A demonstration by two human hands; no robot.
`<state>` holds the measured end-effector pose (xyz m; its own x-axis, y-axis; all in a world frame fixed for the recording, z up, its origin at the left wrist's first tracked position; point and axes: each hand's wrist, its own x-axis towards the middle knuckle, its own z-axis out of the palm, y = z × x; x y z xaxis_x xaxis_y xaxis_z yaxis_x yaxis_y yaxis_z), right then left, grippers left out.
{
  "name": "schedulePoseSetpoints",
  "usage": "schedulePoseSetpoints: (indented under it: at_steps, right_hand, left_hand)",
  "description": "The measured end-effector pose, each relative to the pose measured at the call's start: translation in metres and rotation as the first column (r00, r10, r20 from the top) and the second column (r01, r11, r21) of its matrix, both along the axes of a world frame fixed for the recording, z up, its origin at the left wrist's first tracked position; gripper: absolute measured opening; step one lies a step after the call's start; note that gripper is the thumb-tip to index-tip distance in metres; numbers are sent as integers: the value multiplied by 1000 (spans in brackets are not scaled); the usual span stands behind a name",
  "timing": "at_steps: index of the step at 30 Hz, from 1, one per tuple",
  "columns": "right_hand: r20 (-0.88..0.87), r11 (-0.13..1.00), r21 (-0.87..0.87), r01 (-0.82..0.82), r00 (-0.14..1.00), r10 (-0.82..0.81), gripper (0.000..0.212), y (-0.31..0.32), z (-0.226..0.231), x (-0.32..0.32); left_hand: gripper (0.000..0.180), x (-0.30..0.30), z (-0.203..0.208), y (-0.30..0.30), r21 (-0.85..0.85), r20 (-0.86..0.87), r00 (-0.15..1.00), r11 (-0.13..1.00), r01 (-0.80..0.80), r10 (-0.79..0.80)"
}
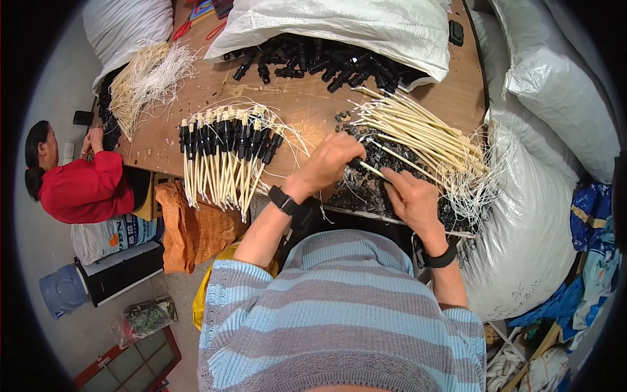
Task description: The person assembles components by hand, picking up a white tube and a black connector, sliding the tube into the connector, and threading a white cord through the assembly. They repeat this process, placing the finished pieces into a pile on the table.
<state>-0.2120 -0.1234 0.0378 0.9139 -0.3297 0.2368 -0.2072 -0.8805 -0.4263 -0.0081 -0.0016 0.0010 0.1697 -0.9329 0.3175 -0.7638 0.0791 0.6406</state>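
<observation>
- Right hand [413,199]: thumb and fingers pinched narrow on a cream tube [372,169], which is the right idea imo. I'd grip it close to the end being worked so it doesn't flex.
- Left hand [332,159]: curled in at the tube's far end, with a dark bit [361,159] at the fingertips. Can't tell if it's gripping that bit, the tube, or both.
- If that dark bit is a fitting going on, I'd line it up straight with the tube and push with a small twist. Going in crooked could pinch or jam it, I reckon.
- As for where the tube is: right between the two hands, slanting down from the left fingertips to the right ones, held above the loose small black parts [358,191] on the table.
- Just past the right hand there's a pile of loose cream tubes [418,127], handy for grabbing another.
- Off to the left of the left hand, a bunch of tubes with black fittings [225,137] lies in a row.
- Farther back, a white sack [339,23] spills more black fittings.
</observation>
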Motion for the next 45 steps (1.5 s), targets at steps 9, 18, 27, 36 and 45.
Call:
schedulePoseSetpoints:
  at_steps: [9, 18, 27, 36, 45]
  right_hand:
    - [147, 941, 310, 137, 971, -190, 24, -10, -6, 11]
    - [76, 985, 108, 132, 987, -140, 4, 3, -16, 30]
    - [346, 169, 938, -302, 803, -486, 19, -35, 22, 3]
    - [161, 984, 161, -72, 986, 46, 22, 28, -17, 28]
    - [250, 967, 239, -86, 968, 24, 21, 27, -16, 26]
  left_hand:
    - [47, -47, 45, -2, -58, 311, 950, 998, 16, 3]
    - [34, -53, 47, 8, 133, 139, 985, 984, -119, 100]
    - [11, -2, -8, 40, 354, -122, 783, 764, -539, 610]
    - [17, -34, 16, 12, 321, -668, 608, 903, -286, 430]
    - [21, -37, 18, 8, 237, -791, 544, 960, -148, 279]
